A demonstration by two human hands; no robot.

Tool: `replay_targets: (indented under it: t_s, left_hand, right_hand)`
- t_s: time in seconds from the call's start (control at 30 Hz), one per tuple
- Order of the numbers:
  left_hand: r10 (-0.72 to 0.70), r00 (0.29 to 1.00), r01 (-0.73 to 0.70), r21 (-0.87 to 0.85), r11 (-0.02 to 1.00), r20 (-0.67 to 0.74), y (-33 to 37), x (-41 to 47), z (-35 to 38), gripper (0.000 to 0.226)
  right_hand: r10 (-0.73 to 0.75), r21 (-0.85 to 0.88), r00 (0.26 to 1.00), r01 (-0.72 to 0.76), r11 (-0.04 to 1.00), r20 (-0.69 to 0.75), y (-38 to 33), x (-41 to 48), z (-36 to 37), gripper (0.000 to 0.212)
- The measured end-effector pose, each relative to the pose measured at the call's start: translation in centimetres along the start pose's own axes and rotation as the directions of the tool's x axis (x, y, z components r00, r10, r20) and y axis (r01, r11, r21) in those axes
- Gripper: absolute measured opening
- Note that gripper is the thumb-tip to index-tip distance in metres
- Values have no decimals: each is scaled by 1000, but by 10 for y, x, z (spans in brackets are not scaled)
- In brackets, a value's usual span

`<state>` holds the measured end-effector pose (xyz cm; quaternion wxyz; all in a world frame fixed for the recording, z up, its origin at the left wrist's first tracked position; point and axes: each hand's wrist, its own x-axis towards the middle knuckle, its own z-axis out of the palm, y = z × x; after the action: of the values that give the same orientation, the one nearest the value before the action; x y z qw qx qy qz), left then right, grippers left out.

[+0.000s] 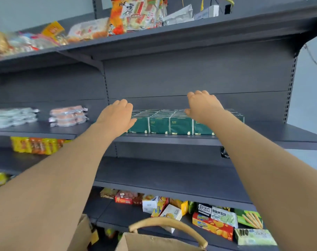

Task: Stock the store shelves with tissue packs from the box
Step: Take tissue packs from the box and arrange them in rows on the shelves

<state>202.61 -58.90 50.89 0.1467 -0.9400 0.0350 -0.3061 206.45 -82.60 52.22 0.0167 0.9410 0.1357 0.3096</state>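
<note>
Green tissue packs (161,125) stacked in tight block on middle shelf (273,136), frame centre. Left hand (116,115) laid on block's left end, fingers relaxed. Right hand (203,105) set on top right, fingers hidden past knuckles, state cannot be told. Step judged: squaring block. Next: more packs to be fetched from box (154,240), bottom centre.

The shelf (172,140) under the tissue packs (161,125) looks like dark grey painted metal, matt and smooth. The tissue packs wear glossy green plastic film. Left of them, the sausage packs (69,115) sit in clear, shiny plastic. Above, the snack bag (136,11) is crinkled glossy foil. Below, the snack cartons (212,227) are printed card, and the box (154,241) is matt brown cardboard.
</note>
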Motion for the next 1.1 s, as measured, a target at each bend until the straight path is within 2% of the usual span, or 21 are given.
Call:
replay_targets:
  t_s: [0.17,0.3,0.4,0.57,0.7,0.8,0.93,1.1]
  left_hand:
    - [-28,996,27,12,1000,82,-20,-53,10,42]
    - [-36,987,44,-49,998,158,-34,-83,49,42]
    - [1,973,15,-68,998,231,-39,-105,103,42]
    - [110,919,-61,-141,988,377,-47,-127,226,37]
    - [181,870,-113,-173,978,459,-55,-135,322,41]
    - [285,784,-172,-249,953,552,-53,-143,383,40]
    - [402,688,-189,-386,903,604,-35,-162,445,38]
    - [497,558,-193,-479,857,665,5,-200,500,46]
  right_hand:
    - [-28,80,994,20,997,102,-38,-38,25,38]
    - [-72,59,971,61,996,227,-71,-63,68,39]
    - [-92,13,935,94,996,341,-93,-75,114,42]
    - [-29,-44,868,59,997,496,-128,-85,212,39]
    - [42,-57,760,-7,998,649,-159,-100,295,37]
    - [86,-53,652,-69,996,753,-177,-120,348,40]
    - [138,-56,501,-175,983,854,-197,-155,401,42]
    - [145,-42,364,-276,960,920,-213,-215,467,47]
